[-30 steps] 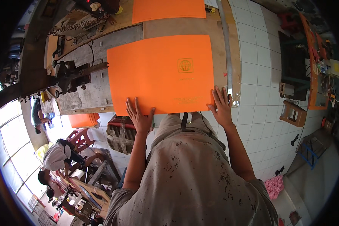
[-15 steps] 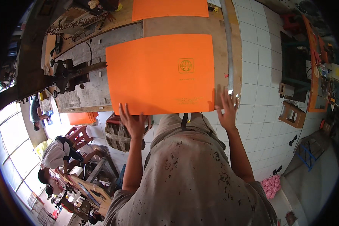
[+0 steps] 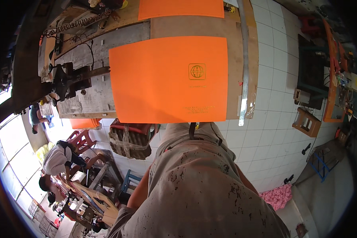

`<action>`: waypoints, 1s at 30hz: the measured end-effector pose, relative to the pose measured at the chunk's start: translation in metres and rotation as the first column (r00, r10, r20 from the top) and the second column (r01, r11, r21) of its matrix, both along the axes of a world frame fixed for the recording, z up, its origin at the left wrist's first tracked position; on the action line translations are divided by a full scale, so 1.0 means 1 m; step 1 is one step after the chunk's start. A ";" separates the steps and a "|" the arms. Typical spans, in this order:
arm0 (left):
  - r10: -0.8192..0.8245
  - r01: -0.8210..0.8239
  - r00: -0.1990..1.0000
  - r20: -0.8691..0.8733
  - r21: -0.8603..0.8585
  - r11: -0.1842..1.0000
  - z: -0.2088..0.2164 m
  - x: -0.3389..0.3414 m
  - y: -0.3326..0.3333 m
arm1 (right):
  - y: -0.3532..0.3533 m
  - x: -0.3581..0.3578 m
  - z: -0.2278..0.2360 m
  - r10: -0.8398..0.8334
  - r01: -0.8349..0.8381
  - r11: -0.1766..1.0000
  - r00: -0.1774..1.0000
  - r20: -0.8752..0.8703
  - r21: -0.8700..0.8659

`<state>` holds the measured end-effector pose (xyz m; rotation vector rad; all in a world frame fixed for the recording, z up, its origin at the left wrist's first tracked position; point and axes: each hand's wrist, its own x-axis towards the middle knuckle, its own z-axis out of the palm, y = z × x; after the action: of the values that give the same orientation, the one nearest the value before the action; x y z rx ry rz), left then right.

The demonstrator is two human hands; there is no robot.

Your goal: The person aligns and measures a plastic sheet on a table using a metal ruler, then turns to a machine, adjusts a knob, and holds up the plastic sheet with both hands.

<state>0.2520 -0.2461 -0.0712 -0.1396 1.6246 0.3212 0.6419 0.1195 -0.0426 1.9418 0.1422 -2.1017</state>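
A large orange sheet [image 3: 158, 83] lies on the workbench [image 3: 236, 51] in front of me, its near edge close to my waist. A gold globe emblem in a square and small gold lettering mark its right half. Neither of my hands shows; both upper arms hang down at my sides, partly behind my shirt, and nothing touches the sheet from my side. Farther back on the bench rests a second orange sheet [image 3: 180, 8], cut off by the top of the view.
A dark metal machine arm [image 3: 93, 72] reaches over the bench from the left. A metal strip [image 3: 244, 63] runs along the bench's right side. A taped padded seat [image 3: 129, 141] stands below left, a brown stool [image 3: 307, 121] at right. Another person [image 3: 59, 160] bends over a lower-left table.
Both my hands have drawn back from the sheet's near corners and out of view. The sheet stays on the bench, its position in the picture shifting only slightly.
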 end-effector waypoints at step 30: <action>0.179 -0.178 0.984 0.003 -0.099 0.979 -0.025 -0.021 0.035 | -0.001 0.012 -0.005 0.201 -0.205 0.974 0.978 0.051 0.095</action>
<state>0.2308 -0.2113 -0.0962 -0.3629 1.6201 0.3771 0.6544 0.1188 -0.0478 1.9332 0.4263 -1.9553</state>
